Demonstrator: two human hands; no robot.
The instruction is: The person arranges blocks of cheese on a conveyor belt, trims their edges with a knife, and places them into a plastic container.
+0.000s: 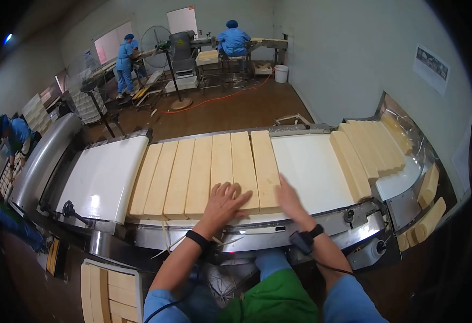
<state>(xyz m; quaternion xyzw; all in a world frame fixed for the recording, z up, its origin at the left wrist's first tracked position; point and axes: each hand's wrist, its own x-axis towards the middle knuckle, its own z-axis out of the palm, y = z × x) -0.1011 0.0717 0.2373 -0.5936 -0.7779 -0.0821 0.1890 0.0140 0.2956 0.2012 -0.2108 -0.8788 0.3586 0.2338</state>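
Note:
Several long pale-yellow blocks [199,172] lie side by side on a white conveyor belt [308,167], their short ends facing me. My left hand [225,203] rests on top of the blocks near their front ends, its fingers spread. Against the right side of the last block [266,167] in the row, my right hand [291,200] is placed edge-on with its fingers stretched out; it is slightly blurred. A narrow dark gap runs along part of that block's left side. Further right, another group of similar blocks [354,156] sits at the belt's curved end.
A crate [138,280] of blocks stands below on my left. A metal roller cover [53,156] is at the belt's left end. Cut block pieces [428,220] lean at the far right. People in blue [234,40] work at the back and left, near a fan [156,42].

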